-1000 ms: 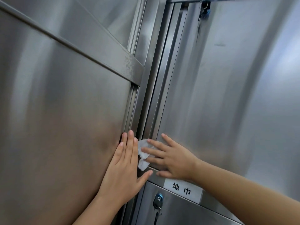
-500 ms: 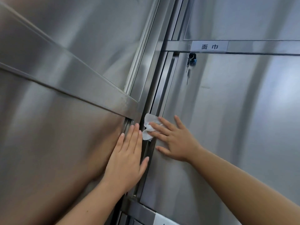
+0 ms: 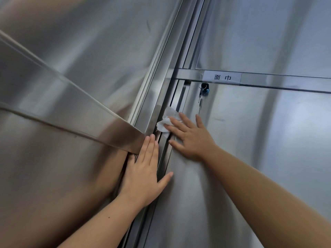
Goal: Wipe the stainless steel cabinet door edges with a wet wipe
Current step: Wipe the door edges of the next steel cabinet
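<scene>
Pressing the wet wipe [image 3: 165, 121] onto the door edge [image 3: 177, 97] at mid-frame, the right hand [image 3: 191, 138], grip spread flat, sits just above the flat left hand [image 3: 143, 174], the edge's long axis running steeply toward upper right.

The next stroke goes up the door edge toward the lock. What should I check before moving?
1. Wet wipe under control: ok. The straight fingers of the right hand press it flat.
2. Wipe on target: ok. It lies across the door edge and the channel beside it.
3. Left hand out of the path: ok. It lies flat over the seam, below the wipe.
4. Key clear of the stroke: ok, but close. It hangs from the lock just right of the edge, above the hand.
5. Wipe wet and clean enough: cannot tell.
</scene>
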Tool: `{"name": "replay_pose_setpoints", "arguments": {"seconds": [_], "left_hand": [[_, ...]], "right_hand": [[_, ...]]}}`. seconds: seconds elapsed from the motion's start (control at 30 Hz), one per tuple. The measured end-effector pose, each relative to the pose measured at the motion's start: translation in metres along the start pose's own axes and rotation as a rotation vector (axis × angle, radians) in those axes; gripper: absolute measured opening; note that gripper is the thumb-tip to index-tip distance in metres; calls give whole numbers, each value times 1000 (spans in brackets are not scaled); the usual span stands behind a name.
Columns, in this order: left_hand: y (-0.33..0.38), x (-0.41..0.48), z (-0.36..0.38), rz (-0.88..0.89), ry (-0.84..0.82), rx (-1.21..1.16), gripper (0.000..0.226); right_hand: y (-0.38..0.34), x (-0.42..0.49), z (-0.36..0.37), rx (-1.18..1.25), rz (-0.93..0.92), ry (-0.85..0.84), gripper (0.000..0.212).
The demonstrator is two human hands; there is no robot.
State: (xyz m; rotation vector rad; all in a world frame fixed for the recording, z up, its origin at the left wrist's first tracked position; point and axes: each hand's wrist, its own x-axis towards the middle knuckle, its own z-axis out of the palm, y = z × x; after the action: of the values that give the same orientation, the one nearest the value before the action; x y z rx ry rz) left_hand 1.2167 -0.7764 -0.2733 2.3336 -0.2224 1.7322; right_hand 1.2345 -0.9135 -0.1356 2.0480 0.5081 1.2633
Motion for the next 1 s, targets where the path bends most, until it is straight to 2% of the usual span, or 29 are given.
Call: {"name": "replay_pose_setpoints", "arguments": {"seconds": [0.1, 0.47, 0.57, 0.77, 0.87, 1.0], "left_hand": [[-4, -1, 6, 41, 70, -12, 85], [-6, 0, 18, 35, 76, -3, 100], [-6, 0, 16, 25, 73, -17, 104], [-5, 0, 19, 23, 102, -41, 106], [-5, 0, 19, 25, 110, -52, 105], [-5, 0, 19, 31, 138, -35, 98]], "right_hand": [[6, 11, -1, -7, 31, 16, 58], [15, 32, -10, -59, 86, 95, 60], [12, 27, -19, -73, 67, 157, 57], [8, 12, -35, -124, -59, 396, 48], [16, 9, -38, -164, -51, 397, 42], [25, 2, -38, -149, -48, 283, 44]]}}
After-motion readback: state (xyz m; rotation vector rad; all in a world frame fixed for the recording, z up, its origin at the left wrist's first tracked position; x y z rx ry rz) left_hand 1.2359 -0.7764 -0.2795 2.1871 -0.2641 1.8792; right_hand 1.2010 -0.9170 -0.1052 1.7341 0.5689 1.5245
